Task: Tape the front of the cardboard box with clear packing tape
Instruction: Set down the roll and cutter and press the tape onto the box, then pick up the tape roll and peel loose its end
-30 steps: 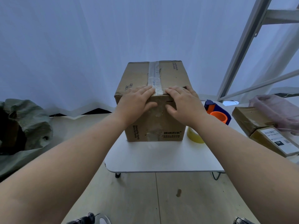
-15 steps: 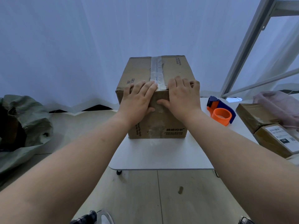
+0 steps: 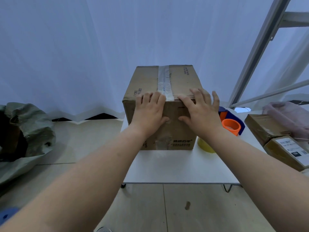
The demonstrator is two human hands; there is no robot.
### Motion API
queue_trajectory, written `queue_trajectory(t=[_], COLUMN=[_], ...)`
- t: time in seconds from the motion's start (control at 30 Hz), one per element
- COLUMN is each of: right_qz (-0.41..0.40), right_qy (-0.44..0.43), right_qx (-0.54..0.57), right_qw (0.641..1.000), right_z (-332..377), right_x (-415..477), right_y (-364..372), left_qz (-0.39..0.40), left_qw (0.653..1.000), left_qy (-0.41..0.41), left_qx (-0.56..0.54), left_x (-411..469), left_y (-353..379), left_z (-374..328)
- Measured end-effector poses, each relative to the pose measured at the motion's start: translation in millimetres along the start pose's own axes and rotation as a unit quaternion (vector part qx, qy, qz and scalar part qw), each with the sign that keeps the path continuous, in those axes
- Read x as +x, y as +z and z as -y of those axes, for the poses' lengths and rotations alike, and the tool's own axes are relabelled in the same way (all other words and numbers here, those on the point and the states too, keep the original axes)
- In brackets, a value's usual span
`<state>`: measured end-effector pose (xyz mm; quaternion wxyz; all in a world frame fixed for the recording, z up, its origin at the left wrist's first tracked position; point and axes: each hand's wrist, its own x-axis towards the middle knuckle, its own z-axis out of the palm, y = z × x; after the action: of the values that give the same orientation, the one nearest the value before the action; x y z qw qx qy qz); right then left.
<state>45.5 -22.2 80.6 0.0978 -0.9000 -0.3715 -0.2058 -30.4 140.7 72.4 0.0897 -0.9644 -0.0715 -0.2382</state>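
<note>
A brown cardboard box [image 3: 182,79] stands on a small white table [image 3: 175,168]. A strip of clear packing tape [image 3: 163,81] runs along the top seam and folds over the front top edge. My left hand [image 3: 148,113] lies flat on the front face left of the tape, fingers over the top edge. My right hand [image 3: 200,111] is spread on the front face right of the tape, fingers reaching the top edge. Neither hand holds anything. A blue and orange tape dispenser [image 3: 231,123] sits on the table right of the box.
A yellow tape roll [image 3: 204,146] lies by the box's right bottom corner, partly behind my right arm. Two brown parcels [image 3: 284,144] and a pink bag [image 3: 291,116] sit at the right. A grey-green sack [image 3: 28,131] lies on the floor left. White curtain behind.
Both hands have slid outward along the front top edge, away from the tape strip; the right hand's fingers have spread. The yellow roll shows again beside the box.
</note>
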Motion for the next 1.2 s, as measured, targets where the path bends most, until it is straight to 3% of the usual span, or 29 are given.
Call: queue_trajectory(t=[0.17, 0.5, 0.7, 0.83, 0.97, 1.2], right_qz=[0.017, 0.022, 0.013, 0.011, 0.061, 0.121], right_qy=[0.047, 0.025, -0.002, -0.016, 0.009, 0.162], right_qx=[0.099, 0.078, 0.097, 0.092, 0.086, 0.163], right_qw=[0.994, 0.996, 0.995, 0.996, 0.994, 0.966], right_z=[2, 37, 22, -14, -57, -112], right_x=[5, 56, 47, 22, -13, -80], right_y=[1, 25, 5, -25, -41, -10], left_qz=[-0.052, 0.051, 0.069, 0.016, 0.018, 0.135], left_qw=[0.998, 0.996, 0.995, 0.999, 0.994, 0.970], left_qy=[0.007, -0.060, -0.073, -0.007, 0.091, 0.188], left_qx=[0.045, 0.028, -0.004, -0.028, -0.064, -0.075], left_x=[0, 15, 18, 14, 15, 15], left_y=[5, 1, -20, -42, -50, -5], left_z=[15, 57, 46, 10, -43, -127])
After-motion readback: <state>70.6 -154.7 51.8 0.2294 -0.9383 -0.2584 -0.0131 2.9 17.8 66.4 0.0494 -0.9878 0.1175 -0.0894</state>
